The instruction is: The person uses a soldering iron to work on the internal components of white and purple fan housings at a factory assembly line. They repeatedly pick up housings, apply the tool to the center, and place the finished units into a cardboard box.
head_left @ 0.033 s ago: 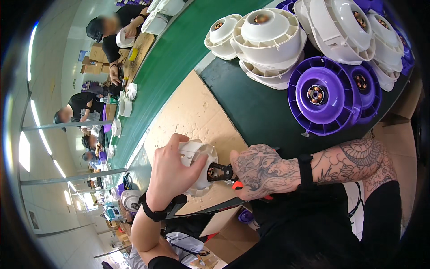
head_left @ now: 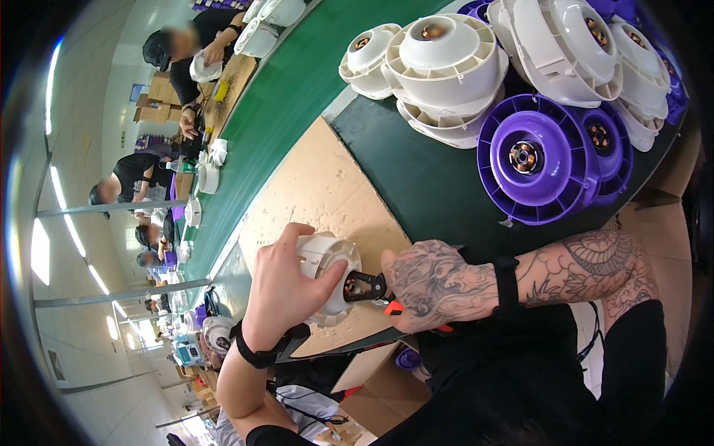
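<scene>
Over a sheet of brown cardboard [head_left: 320,186] on a green workbench, the left hand [head_left: 282,286] is wrapped around a round white plastic fan housing [head_left: 327,279]. The right hand [head_left: 435,286], fingers closed on black pliers with orange handles [head_left: 372,288], pokes their tip into its centre. Finished-looking white and purple housings [head_left: 520,119] are piled beyond; this piece appears mid-work.
</scene>
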Demonstrator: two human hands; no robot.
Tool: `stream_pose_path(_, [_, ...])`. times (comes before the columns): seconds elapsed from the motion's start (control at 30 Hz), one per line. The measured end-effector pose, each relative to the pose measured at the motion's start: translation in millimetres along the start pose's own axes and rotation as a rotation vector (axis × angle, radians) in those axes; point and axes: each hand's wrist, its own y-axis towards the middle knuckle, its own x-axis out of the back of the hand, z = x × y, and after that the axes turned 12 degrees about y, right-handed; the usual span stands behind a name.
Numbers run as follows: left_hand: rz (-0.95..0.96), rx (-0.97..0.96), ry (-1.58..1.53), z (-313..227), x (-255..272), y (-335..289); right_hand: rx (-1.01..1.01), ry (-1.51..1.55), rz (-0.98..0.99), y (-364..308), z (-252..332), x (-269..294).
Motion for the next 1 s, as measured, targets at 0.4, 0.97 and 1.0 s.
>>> stream_pose_path(0.4, [-0.502,-0.111,-0.054,5.5,1.7,-11.1,-0.325,0.177,0.254,26.0,19.8,28.4])
stream_pose_path(0.97, [-0.901,-0.144,0.056,34.5,-38.1,-26.3,-0.352,0.54,0.16,28.0,29.4,27.5])
stream_pose_path(1.0, [-0.931,-0.165,0.089,30.1,-35.5,-23.8,-0.308,0.392,0.053,21.9,26.5,27.4])
